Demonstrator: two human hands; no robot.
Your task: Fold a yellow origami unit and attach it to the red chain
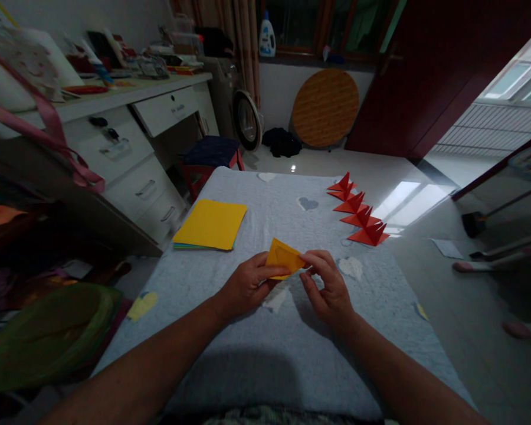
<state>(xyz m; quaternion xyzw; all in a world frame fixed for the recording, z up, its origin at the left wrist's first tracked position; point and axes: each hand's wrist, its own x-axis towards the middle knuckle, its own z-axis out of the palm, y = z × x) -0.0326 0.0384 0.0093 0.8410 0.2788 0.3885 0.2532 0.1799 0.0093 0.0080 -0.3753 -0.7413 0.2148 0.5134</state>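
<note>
A yellow-orange sheet of origami paper (282, 257), folded into a small pointed shape, is held above the cloth-covered table. My left hand (249, 282) is closed on its lower left side, thumb across the front and fingers behind. At the right corner, the curled fingers of my right hand (328, 286) grip the paper; its thumb sits lower, slightly apart. To the left lies a stack of square paper (212, 224), yellow on top with blue-green edges below. Several folded red paper pieces (358, 211) with upright points stand in a row at the table's far right.
A pale blue cloth with heart shapes (265, 360) covers the table. Beyond it are a dark-topped stool (212, 151) and a white desk (137, 171) with drawers. A green-covered basket (48, 336) is at lower left. Another person's legs (482, 265) show at right.
</note>
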